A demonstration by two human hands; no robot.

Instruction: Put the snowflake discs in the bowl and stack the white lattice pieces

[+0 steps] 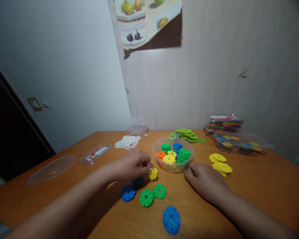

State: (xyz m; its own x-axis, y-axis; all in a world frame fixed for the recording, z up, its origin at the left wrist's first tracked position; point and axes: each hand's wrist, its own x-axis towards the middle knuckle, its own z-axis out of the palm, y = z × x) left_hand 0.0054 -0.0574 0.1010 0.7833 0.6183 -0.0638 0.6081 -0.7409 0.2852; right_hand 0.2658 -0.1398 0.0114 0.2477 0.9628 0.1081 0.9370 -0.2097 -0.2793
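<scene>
My left hand (136, 164) is closed in a pinch on a yellow notched disc (153, 173), just left of a clear round bowl (155, 159). At the bowl's lower right side, my right hand (205, 177) rests with curled fingers, close against the wall; its fingertips are hidden. Inside the bowl are stacks of green discs (183, 156), blue discs (177, 146), orange discs (160, 155) and yellow discs (169, 159). Blue discs (128, 193) and green discs (147, 198) lie on the table below my left hand. Nearer to me is another blue disc pile (171, 220).
Yellow discs (222, 167) lie right of the bowl. Behind stand lime-green pieces (186, 135), a clear box of discs (239, 142) and stacked boxes (225, 122). White pieces (127, 142), a labelled lid (96, 154) and a round lid (51, 170) are on the left of the wooden table (89, 139).
</scene>
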